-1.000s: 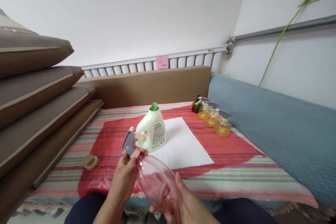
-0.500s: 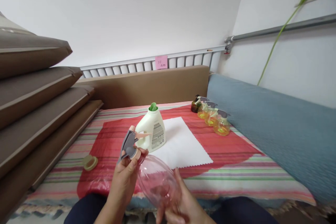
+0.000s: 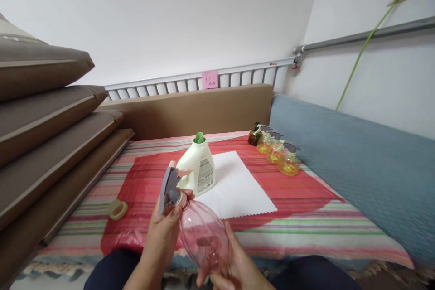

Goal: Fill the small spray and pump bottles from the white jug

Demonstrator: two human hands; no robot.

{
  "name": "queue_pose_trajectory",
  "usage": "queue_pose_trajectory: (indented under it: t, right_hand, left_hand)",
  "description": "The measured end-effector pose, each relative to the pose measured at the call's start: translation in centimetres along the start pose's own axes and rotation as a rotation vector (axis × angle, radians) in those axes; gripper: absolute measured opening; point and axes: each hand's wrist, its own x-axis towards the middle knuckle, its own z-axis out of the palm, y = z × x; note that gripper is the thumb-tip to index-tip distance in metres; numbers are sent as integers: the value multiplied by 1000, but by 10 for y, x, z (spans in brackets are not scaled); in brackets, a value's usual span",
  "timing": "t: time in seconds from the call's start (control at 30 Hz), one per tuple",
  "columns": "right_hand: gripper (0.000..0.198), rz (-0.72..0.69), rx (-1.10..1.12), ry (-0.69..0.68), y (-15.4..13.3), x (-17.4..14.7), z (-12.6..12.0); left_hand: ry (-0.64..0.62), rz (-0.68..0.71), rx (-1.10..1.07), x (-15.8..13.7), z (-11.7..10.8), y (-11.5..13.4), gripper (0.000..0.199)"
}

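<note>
A clear pink spray bottle (image 3: 200, 222) with a grey and pink trigger head (image 3: 171, 188) is tilted in front of me, its head up to the left. My left hand (image 3: 168, 222) grips the collar just below the trigger. Around the lower body and base is my right hand (image 3: 238, 260), its fingers showing partly through the plastic. Behind the trigger head stands a pale green detergent jug (image 3: 200, 167), uncapped, with something green in its mouth. The jug rests partly on a white sheet (image 3: 234, 190).
A pale green cap (image 3: 117, 210) lies on the red plastic sheet (image 3: 142, 181) at left. Several spray bottles with yellow liquid (image 3: 288, 165) and a dark brown bottle (image 3: 254, 137) line up at right. Stacked brown cushions (image 3: 50, 113) rise on the left; a blue bolster (image 3: 340, 145) borders the right.
The trigger head has turned slightly and shifted a little to the right between my left fingers. Both hands still hold the bottle; the view has moved slightly.
</note>
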Motion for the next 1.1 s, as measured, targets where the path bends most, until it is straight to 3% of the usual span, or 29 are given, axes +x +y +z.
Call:
queue_pose_trajectory:
  t: [0.07, 0.27, 0.4, 0.57, 0.8, 0.93, 1.0, 1.1]
  right_hand:
    - [82, 12, 46, 33, -1, -1, 0]
    - [63, -189, 52, 63, -1, -3, 6]
    - [77, -340, -53, 125, 2, 0, 5]
    - [96, -660, -239, 354, 8, 4, 4]
    - [92, -852, -532, 506, 5, -11, 15]
    - [98, -805, -460, 497, -3, -17, 16]
    - [90, -652, -364, 455, -7, -18, 16]
    - [65, -306, -212, 358, -13, -20, 17]
  left_hand:
    - [-6, 6, 6, 1, 0, 0, 29]
    - [22, 13, -28, 2, 0, -3, 31]
    - [66, -11, -65, 0, 2, -2, 34]
    - [111, -17, -100, -1, 4, 0, 33]
    - [88, -36, -70, 2, -2, 0, 31]
    - [128, -59, -4, 3, -11, 0, 39]
    - [128, -87, 25, 3, -13, -1, 38]
    - [57, -117, 14, 2, -13, -1, 37]
